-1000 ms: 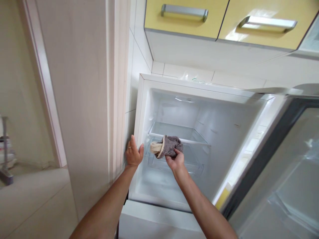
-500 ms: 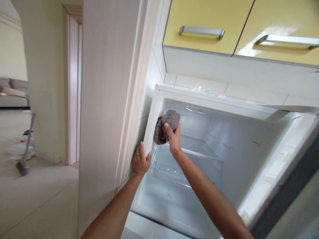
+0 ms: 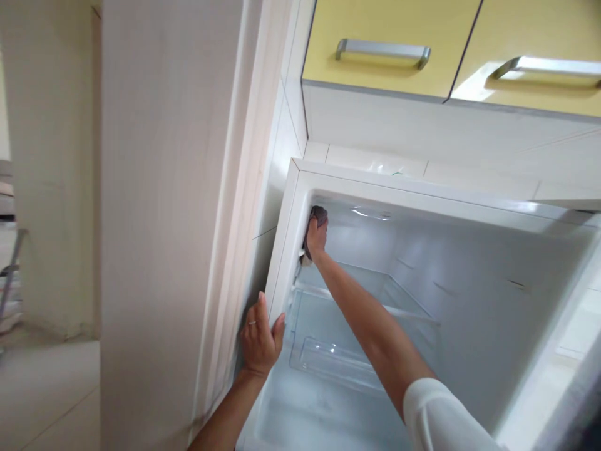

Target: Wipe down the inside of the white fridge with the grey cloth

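Observation:
My right hand [image 3: 317, 235] is inside the open refrigerator compartment, closed on a grey-brown cloth [image 3: 320, 214]. It presses the cloth to the upper part of the left inner wall, near the ceiling. Part of the cloth is hidden behind the fingers. My left hand [image 3: 260, 341] rests on the refrigerator's left front edge [image 3: 278, 275], its thumb spread from the stretched fingers, with a ring on one finger. Below the right hand, a clear shelf [image 3: 323, 293] spans the compartment. Lower down is a transparent tray-like part [image 3: 335, 358].
Yellow cabinets [image 3: 375, 69] with metal handles hang above the refrigerator. A pale wooden door frame [image 3: 188, 188] stands close on the left, by the tiled wall [image 3: 277, 169]. Clear plastic [image 3: 389, 170] lies on top of the refrigerator. At far left, a tiled floor [image 3: 51, 394] shows.
My right hand has moved deeper into the compartment with the cloth, up along the left wall. My left hand sits slightly lower on the edge. The view has shifted closer and rightward.

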A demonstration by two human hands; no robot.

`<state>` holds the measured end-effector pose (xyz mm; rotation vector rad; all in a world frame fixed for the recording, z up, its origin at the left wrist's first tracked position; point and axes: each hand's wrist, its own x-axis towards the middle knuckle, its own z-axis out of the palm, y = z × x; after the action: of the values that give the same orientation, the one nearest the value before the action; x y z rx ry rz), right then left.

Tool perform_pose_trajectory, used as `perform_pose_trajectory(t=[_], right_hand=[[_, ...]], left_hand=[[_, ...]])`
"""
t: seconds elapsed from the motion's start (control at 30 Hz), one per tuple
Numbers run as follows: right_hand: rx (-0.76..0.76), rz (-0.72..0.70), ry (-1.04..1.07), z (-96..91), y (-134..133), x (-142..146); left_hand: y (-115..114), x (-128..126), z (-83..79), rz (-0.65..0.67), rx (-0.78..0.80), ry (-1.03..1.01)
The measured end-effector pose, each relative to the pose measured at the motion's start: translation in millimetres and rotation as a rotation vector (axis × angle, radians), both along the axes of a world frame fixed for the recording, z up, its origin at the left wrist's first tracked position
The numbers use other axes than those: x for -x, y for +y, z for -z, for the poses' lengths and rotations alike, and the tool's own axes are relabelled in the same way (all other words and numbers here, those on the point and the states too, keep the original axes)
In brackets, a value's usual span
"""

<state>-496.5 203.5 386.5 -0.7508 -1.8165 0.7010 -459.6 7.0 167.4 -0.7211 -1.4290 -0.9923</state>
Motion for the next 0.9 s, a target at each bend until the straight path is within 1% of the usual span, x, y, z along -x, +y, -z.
perform_pose_trajectory(t=[0.13,0.23,0.37,0.53,0.73,0.83,0.9], right_hand=[[0.117,0.042,-0.108,18.4,20.8,12.8],[0.108,0.074,-0.169,33.5,23.8,11.8],[0.025,0.093,-0.286,45.3,16.6,-1.0],[-0.134,0.072,-0.491,53.2,0.6,-32.3],[-0.393,0.025,-0.792,53.3,-18.8,-72.7],[-0.49,-0.026,-0.891,51.2,-20.1,-83.3],[-0.523,-0.056,-0.945,50.0,-16.9,-84.7]], left_hand=[[-0.6,0.0,2.7,0.016,0.015,-0.029],[-1.2,-1.0,3.4,0.029,0.036,-0.051],[-1.3,-2.6,1.6,0.037,0.028,-0.052],[0.5,-0.3,3.2,0.053,0.015,-0.058],[0.8,2.7,4.3,0.083,0.021,-0.042],[0.7,3.3,4.8,0.082,0.03,-0.052],[1.1,4.2,6.1,0.079,0.04,-0.069]])
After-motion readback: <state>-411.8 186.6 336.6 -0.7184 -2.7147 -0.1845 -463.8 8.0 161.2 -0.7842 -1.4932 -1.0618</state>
